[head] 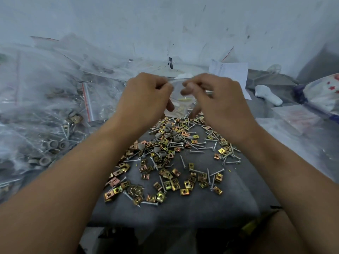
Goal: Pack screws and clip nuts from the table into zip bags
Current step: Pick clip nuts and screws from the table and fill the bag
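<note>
while the left hand (146, 96) and right hand (216, 99) pinch the zip bag (178, 105) by its top corners, it hangs upright between them.

We seem to be at a small workshop packing bench. A dark grey table (183, 213) carries a loose heap of brass-coloured clip nuts (172, 177), screws (197, 152) and grey washers (167, 128). Filled zip bags (45, 110) pile up on the left, and a scuffed, stained white wall (165, 24) stands behind.
</note>
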`<state>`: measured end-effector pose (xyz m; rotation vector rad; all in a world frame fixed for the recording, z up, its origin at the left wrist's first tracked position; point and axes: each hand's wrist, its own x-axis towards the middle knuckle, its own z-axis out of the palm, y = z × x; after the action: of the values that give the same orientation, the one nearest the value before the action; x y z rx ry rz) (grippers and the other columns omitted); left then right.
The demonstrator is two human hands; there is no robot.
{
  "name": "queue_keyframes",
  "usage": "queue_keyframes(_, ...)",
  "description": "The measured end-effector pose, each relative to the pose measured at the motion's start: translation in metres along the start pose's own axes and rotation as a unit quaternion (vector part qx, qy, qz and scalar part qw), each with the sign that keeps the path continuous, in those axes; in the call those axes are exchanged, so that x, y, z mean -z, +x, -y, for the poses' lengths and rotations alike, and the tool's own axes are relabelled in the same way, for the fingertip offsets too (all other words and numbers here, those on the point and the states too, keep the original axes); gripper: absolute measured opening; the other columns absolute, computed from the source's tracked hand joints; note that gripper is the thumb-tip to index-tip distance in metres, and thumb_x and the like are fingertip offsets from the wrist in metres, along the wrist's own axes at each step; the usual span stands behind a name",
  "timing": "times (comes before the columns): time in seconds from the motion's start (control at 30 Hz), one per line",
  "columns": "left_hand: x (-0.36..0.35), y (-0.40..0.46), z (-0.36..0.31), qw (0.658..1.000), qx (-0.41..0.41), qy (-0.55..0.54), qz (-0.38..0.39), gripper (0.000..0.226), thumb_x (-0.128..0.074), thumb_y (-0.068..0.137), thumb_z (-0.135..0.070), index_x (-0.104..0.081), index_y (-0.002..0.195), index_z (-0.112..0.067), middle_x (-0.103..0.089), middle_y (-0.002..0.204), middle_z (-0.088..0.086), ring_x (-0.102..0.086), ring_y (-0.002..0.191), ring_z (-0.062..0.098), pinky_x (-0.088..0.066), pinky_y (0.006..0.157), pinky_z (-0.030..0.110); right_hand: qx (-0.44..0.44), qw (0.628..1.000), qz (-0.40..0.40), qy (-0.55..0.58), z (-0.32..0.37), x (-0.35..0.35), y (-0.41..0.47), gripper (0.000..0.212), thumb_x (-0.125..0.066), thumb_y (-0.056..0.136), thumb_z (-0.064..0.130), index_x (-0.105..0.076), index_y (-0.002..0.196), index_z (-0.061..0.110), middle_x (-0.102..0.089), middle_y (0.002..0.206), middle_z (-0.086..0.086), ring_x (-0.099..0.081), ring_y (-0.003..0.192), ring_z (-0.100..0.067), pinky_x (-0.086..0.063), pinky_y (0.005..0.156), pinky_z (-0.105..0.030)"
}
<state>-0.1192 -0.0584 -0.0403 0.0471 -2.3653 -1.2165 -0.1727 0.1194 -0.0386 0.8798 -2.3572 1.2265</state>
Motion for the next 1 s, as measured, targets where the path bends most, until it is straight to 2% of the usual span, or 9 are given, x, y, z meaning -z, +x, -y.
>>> queue_keyframes(0.07,0.004,0.001,0.003,0.999,0.026,-0.032,-0.022,0.024,-0.054,0.106,-0.024,-0.078,0.101,-0.022,-0.079,0.074,-0.004,-0.073,0.057,0.022,-0.055,0.051,0.033,-0.03,0.984,-0.016,0.176,-0.012,0.012,0.006,0.011,-0.063,0.101,0.014,-0.072,0.107,0.011,-0.075,0.096,-0.002,-0.071,0.059,-0.024,-0.046,0.044,-0.029)
queue_keyframes(0.13,0.007,0.003,0.004,0.996,0.044,-0.056,-0.046,0.025,-0.053,0.107,-0.022,-0.078,0.102,-0.019,-0.079,0.076,-0.001,-0.073,0.058,0.023,-0.058,0.054,0.042,-0.074,0.979,0.009,0.19,-0.029,0.024,0.011,0.008,-0.071,0.095,0.007,-0.075,0.101,0.01,-0.074,0.087,-0.007,-0.067,0.064,-0.02,-0.05,0.051,-0.032)
queue_keyframes(0.2,0.007,0.003,0.003,0.995,0.049,-0.06,-0.065,0.028,-0.052,0.108,-0.021,-0.077,0.097,-0.018,-0.079,0.076,0.0,-0.073,0.059,0.024,-0.061,0.058,0.047,-0.083,0.99,0.117,0.017,-0.048,0.028,0.011,0.008,-0.082,0.088,0.015,-0.08,0.095,0.018,-0.076,0.079,0.002,-0.067,0.068,-0.007,-0.055,0.064,-0.03)
queue_keyframes(0.27,0.007,0.003,0.001,0.994,0.049,-0.059,-0.074,0.029,-0.051,0.108,-0.021,-0.076,0.093,-0.019,-0.079,0.076,0.001,-0.074,0.061,0.027,-0.061,0.059,0.047,-0.092,0.955,0.244,-0.139,-0.058,0.022,0.005,0.013,-0.088,0.08,0.03,-0.082,0.092,0.026,-0.077,0.077,0.011,-0.069,0.073,0.002,-0.056,0.074,-0.024)
queue_keyframes(0.33,0.007,0.003,0.001,0.994,0.052,-0.057,-0.073,0.03,-0.05,0.108,-0.02,-0.077,0.095,-0.016,-0.079,0.076,0.001,-0.074,0.063,0.029,-0.06,0.058,0.047,-0.091,0.932,0.29,-0.197,-0.059,0.013,0.001,0.018,-0.09,0.076,0.039,-0.083,0.09,0.03,-0.075,0.076,0.017,-0.068,0.075,0.005,-0.052,0.071,-0.016)
queue_keyframes(0.6,0.008,0.003,0.004,0.994,0.062,-0.051,-0.072,0.03,-0.05,0.108,-0.018,-0.077,0.101,-0.008,-0.079,0.077,0.002,-0.074,0.064,0.032,-0.054,0.055,0.039,-0.067,0.929,0.285,-0.225,-0.062,0.0,0.004,0.017,-0.091,0.074,0.04,-0.082,0.087,0.033,-0.071,0.074,0.02,-0.064,0.072,0.006,-0.042,0.055,-0.01)
queue_keyframes(0.8,0.007,0.004,0.007,0.994,0.069,-0.063,-0.059,0.028,-0.05,0.109,-0.019,-0.076,0.097,-0.016,-0.079,0.076,0.001,-0.071,0.057,0.022,-0.052,0.053,0.038,-0.101,0.921,0.304,-0.222,-0.067,0.0,0.002,0.023,-0.083,0.084,0.043,-0.069,0.092,0.026,-0.066,0.088,0.01,-0.062,0.084,-0.009,-0.053,0.073,-0.033)
queue_keyframes(0.9,0.007,0.005,0.008,0.994,0.07,-0.064,-0.058,0.027,-0.05,0.109,-0.019,-0.076,0.101,-0.016,-0.079,0.077,0.0,-0.072,0.058,0.022,-0.054,0.054,0.037,-0.066,0.915,0.312,-0.249,-0.064,-0.001,-0.001,0.021,-0.077,0.09,0.038,-0.063,0.096,0.024,-0.063,0.091,0.009,-0.06,0.087,-0.012,-0.052,0.077,-0.035)
queue_keyframes(1.0,0.008,0.004,0.008,0.994,0.072,-0.069,-0.053,0.026,-0.05,0.109,-0.019,-0.076,0.106,-0.014,-0.079,0.077,0.001,-0.072,0.059,0.023,-0.054,0.055,0.038,-0.038,0.92,0.307,-0.239,-0.057,-0.002,-0.004,0.017,-0.079,0.09,0.026,-0.065,0.099,0.022,-0.065,0.091,0.009,-0.062,0.086,-0.012,-0.051,0.076,-0.031)
